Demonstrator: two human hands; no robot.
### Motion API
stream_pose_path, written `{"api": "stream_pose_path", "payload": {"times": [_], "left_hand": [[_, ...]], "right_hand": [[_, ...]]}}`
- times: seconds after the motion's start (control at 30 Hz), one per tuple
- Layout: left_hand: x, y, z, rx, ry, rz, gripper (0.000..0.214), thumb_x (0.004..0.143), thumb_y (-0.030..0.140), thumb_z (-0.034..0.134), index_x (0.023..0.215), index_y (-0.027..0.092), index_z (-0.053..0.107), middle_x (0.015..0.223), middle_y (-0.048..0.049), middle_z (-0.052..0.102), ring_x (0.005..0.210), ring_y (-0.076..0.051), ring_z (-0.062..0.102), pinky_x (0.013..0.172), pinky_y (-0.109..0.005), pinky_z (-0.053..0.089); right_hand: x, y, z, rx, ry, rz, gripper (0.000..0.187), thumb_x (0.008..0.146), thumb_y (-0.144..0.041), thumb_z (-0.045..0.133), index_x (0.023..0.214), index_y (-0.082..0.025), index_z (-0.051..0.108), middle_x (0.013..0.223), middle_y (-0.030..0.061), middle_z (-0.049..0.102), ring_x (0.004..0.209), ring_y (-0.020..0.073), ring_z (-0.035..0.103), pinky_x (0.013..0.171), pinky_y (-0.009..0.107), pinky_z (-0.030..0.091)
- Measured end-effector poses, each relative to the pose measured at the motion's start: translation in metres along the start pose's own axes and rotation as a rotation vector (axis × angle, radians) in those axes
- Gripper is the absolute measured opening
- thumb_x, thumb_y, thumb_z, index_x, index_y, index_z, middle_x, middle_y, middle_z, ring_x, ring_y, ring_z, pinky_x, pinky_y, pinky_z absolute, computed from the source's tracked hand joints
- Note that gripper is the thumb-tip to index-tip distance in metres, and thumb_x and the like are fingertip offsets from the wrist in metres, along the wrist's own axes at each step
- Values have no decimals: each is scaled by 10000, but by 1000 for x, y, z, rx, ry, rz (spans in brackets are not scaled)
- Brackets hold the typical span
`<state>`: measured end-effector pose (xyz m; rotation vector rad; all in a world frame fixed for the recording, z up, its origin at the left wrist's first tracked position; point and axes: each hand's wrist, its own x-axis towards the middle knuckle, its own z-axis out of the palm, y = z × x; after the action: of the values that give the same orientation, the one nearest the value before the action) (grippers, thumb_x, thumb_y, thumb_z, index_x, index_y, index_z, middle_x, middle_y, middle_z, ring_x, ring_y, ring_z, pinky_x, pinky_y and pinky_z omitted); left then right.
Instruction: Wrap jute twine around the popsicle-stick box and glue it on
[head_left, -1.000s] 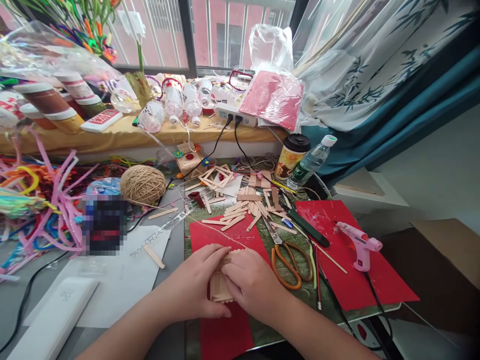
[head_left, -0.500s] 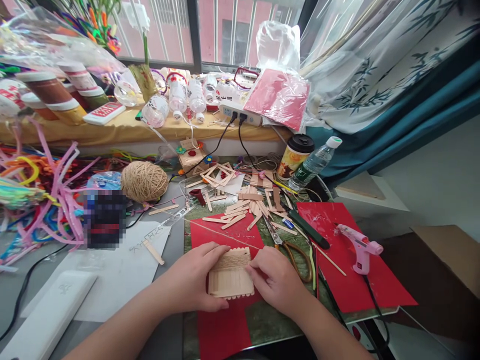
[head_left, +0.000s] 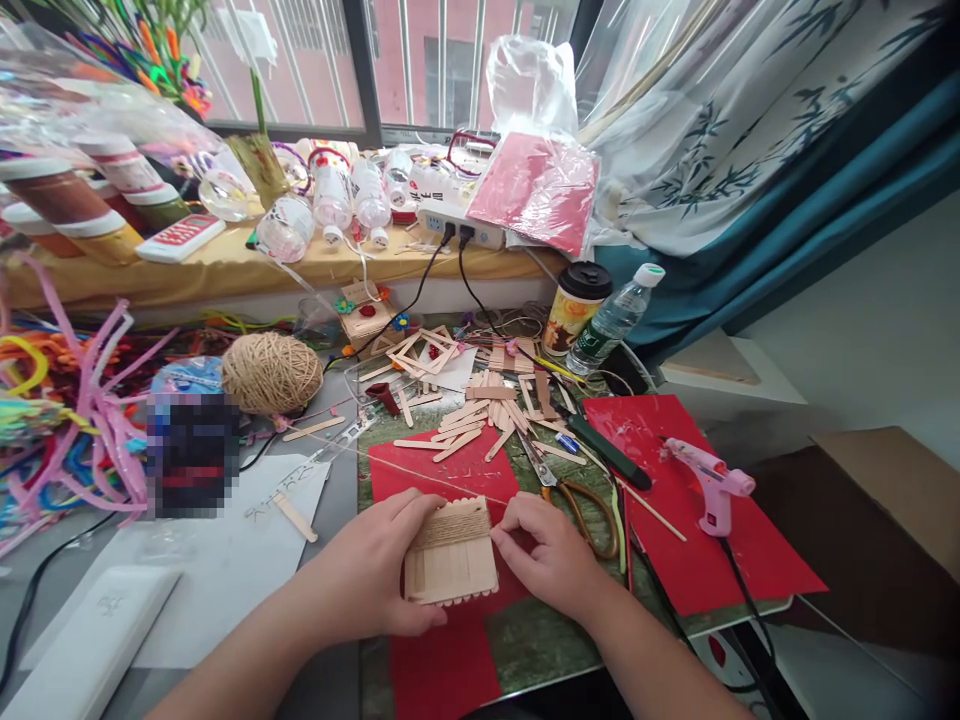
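My left hand (head_left: 397, 560) grips the left side of a small popsicle-stick panel (head_left: 450, 572), thumb near its lower edge and fingers along the top. Twine (head_left: 461, 526) lies in tight rows across the panel's upper part. At the panel's right edge, my right hand (head_left: 544, 550) is closed in a pinch on the twine. From there a loose strand stretches up and left over the red paper (head_left: 442, 468) toward the ball of twine (head_left: 271, 372). The panel is held above the red paper.
Loose popsicle sticks (head_left: 487, 405) are heaped behind the hands. Scissors (head_left: 577, 500) lie to the right, near a pink glue gun (head_left: 709, 480) on red paper. A lidded cup (head_left: 576, 308) and a water bottle (head_left: 616, 320) stand farther back. Pink pipe cleaners (head_left: 112, 410) spread at left.
The view has shifted slightly. My hands still hold the panel in nearly the same pose, and the right hand has moved slightly away from the panel's edge.
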<state>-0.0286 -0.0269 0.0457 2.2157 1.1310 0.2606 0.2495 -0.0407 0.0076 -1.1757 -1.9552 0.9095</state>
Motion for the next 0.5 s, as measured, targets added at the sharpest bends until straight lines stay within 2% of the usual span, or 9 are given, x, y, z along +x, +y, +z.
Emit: {"api": "stream_pose_path", "payload": {"times": [0.17, 0.3, 0.37, 0.4, 0.43, 0.5], "left_hand": [[1, 3, 1, 18, -7, -13, 884, 654, 399, 882, 1432, 265, 482, 1405, -109, 627, 1262, -365, 620, 1041, -441, 506], [3, 3, 0, 17, -11, -20, 897, 635, 386, 891, 1427, 265, 488, 1410, -106, 626, 1257, -369, 625, 1052, -448, 503], [3, 3, -1, 17, -23, -24, 893, 641, 388, 890, 1426, 266, 483, 1414, -107, 621, 1261, -371, 621, 1052, -451, 503], [3, 2, -2, 18, -30, -23, 895, 647, 390, 889, 1430, 267, 475, 1420, -108, 615, 1266, -371, 618, 1053, -451, 502], [3, 2, -3, 18, -41, -19, 899, 654, 392, 888, 1437, 270, 464, 1428, -108, 608, 1273, -369, 612, 1054, -449, 501], [3, 0, -5, 19, -62, -3, 902, 670, 390, 882, 1451, 278, 443, 1434, -104, 597, 1276, -358, 607, 1049, -439, 503]], "right_hand": [[-4, 1, 1, -69, 32, -52, 207, 979, -187, 573, 782, -227, 525, 732, -2, 558, 731, 181, 508, 693, 332, 384], [-7, 3, 1, -57, 31, -20, 193, 976, -189, 586, 788, -223, 555, 744, 0, 575, 735, 176, 529, 702, 324, 401], [-7, 2, 0, -20, 15, 56, 58, 987, -213, 592, 951, -217, 637, 774, -4, 594, 723, 167, 550, 704, 311, 429], [-6, 1, -1, 0, -5, 102, 133, 995, -229, 592, 1112, -214, 654, 796, -7, 605, 719, 164, 562, 705, 304, 445], [-5, -1, -2, 15, -35, 143, 289, 1005, -245, 589, 1292, -213, 617, 816, -9, 617, 723, 165, 577, 709, 298, 461], [-2, -4, -5, 7, -118, 184, 532, 1027, -272, 570, 1543, -215, 452, 860, 1, 653, 775, 181, 618, 745, 306, 491]]}}
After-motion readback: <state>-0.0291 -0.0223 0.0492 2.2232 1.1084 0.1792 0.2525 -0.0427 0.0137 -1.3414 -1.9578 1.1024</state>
